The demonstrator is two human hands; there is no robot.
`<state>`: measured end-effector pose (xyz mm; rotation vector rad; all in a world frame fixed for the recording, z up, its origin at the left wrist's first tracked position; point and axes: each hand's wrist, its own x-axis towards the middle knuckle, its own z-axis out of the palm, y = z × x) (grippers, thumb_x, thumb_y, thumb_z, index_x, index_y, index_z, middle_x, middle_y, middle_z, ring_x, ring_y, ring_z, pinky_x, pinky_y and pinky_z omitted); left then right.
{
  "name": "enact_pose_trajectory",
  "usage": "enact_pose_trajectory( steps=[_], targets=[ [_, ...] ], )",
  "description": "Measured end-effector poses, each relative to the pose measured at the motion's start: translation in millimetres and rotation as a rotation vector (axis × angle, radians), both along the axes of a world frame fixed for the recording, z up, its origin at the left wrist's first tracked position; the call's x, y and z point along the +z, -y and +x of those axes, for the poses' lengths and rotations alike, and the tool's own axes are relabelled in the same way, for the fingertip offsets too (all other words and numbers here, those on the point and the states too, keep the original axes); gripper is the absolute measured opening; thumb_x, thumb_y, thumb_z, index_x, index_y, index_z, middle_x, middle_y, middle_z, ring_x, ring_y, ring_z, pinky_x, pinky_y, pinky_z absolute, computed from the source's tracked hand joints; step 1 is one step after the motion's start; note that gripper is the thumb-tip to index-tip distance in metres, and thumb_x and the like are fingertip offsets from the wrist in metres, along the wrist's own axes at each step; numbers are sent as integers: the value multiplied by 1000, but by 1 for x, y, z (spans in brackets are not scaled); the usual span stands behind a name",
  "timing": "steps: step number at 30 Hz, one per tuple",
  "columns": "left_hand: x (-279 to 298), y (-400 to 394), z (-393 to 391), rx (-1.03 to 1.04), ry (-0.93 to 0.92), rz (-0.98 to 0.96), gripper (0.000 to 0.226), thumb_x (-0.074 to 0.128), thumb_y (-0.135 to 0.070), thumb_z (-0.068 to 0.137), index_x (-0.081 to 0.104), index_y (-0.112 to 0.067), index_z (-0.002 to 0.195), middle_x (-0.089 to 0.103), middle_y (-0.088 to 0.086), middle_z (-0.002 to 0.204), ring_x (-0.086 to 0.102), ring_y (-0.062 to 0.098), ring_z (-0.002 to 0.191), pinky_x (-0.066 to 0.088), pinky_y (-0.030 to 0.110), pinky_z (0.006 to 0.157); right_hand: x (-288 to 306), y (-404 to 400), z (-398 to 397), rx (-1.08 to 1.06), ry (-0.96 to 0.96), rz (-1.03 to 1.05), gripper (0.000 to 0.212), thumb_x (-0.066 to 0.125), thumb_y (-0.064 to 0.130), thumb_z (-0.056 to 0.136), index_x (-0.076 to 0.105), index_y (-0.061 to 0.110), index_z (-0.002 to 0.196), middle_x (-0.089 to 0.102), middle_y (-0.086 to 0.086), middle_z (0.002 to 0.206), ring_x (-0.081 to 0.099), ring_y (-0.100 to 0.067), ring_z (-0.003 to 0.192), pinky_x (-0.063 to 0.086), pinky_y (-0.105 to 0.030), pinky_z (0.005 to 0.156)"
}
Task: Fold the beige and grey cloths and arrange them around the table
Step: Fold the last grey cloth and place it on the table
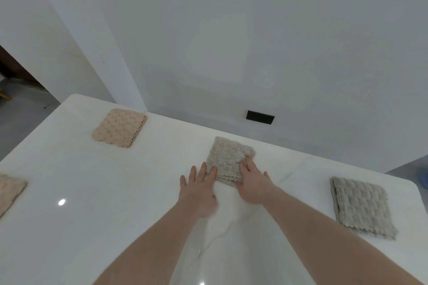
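In the head view, a white table is filling the lower half of the picture, with a pale wall rising behind its far edge and a small dark plate sitting low on that wall. Both bare forearms are reaching forward from the bottom of the frame toward a folded grey cloth that is lying near the table's far edge, roughly at its middle. The left hand is lying flat with its fingers straight and spread; its fingertips are resting on the near left edge of this cloth while the palm is lying on the tabletop, gripping nothing. The right hand is also lying flat with straight fingers, pressing down on the right part of the same cloth, with nothing curled round it. A second folded grey cloth is lying well apart to the right, near the table's right corner, untouched. A folded beige cloth is lying near the far left corner, also untouched. Another beige cloth is showing at the left border of the frame, cut off by it, so its fold cannot be judged. A bright light spot is reflecting on the glossy tabletop between this cloth and the left forearm.
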<state>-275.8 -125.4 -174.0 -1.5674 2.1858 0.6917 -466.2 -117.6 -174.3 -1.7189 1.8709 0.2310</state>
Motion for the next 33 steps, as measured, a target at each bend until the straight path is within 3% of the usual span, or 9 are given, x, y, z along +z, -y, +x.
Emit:
enact_pose_trajectory(
  steps=[2, 5, 8, 12, 17, 23, 28, 30, 33],
  targets=[
    [-1, -2, 4, 19, -62, -17, 81, 43, -38, 97, -7, -36, 161, -11, -1, 170, -9, 28, 156, 0, 53, 125, -2, -11, 0, -28, 50, -26, 75, 37, 44, 102, -2, 17, 160, -19, -1, 166, 2, -20, 155, 15, -52, 122],
    [4, -5, 13, 59, -207, -134, 72, 52, -39, 88, 22, -35, 154, 24, 0, 159, 26, 25, 148, 16, 43, 123, -10, -35, 2, -96, 103, -89, 75, 35, 46, 103, -6, 19, 160, -18, -4, 166, 3, -22, 155, 11, -46, 124],
    [7, -1, 18, 80, -308, -279, 60, 54, -36, 90, 35, -28, 146, 30, -1, 149, 40, 24, 136, 28, 37, 117, -16, -51, 5, -88, 68, -121, 75, 29, 47, 105, -15, 19, 158, -15, -3, 167, -7, -22, 155, 4, -44, 126],
    [8, 16, 4, 86, -331, -227, 66, 44, -42, 100, 16, -29, 159, 6, -2, 169, 11, 24, 155, 18, 49, 123, -19, -52, 5, -80, 30, -111, 75, 24, 51, 104, -20, 21, 157, -18, 0, 166, -13, -19, 154, 0, -42, 126],
    [-3, 34, -15, -29, -126, -70, 70, 25, -51, 105, -7, -27, 162, -17, -8, 168, -11, 23, 156, 6, 60, 123, -16, -47, -2, -27, -49, -94, 74, 23, 56, 102, -18, 28, 157, -20, 3, 166, -13, -16, 154, 4, -41, 125],
    [-10, 54, -22, -60, 9, -58, 70, 20, -53, 106, -18, -29, 159, -25, -9, 166, -19, 26, 155, -2, 64, 121, -15, -31, -8, 26, -137, -67, 74, 22, 59, 101, -19, 31, 157, -18, 6, 166, -11, -17, 154, 9, -49, 122],
    [-16, 50, -33, 20, 13, -35, 70, 18, -52, 105, -24, -30, 157, -31, -10, 164, -22, 26, 154, -3, 65, 121, -14, -22, -15, 30, -131, -94, 77, 27, 60, 99, -15, 33, 158, -15, 9, 167, -9, -15, 154, 11, -50, 122],
    [-17, 47, -33, 37, -4, -31, 70, 18, -52, 106, -24, -31, 157, -31, -11, 164, -22, 25, 154, -1, 64, 121, -12, -23, -14, -5, -86, -120, 76, 30, 59, 98, -7, 33, 159, -9, 9, 168, -4, -16, 155, 14, -50, 122],
    [-17, 48, -30, 35, -26, -29, 70, 20, -53, 105, -22, -31, 158, -29, -11, 164, -21, 25, 154, 0, 64, 121, -4, -19, -11, -150, 74, -321, 61, 40, 50, 98, 20, 36, 154, 7, 8, 167, 18, -17, 150, 29, -46, 116]
  ],
)
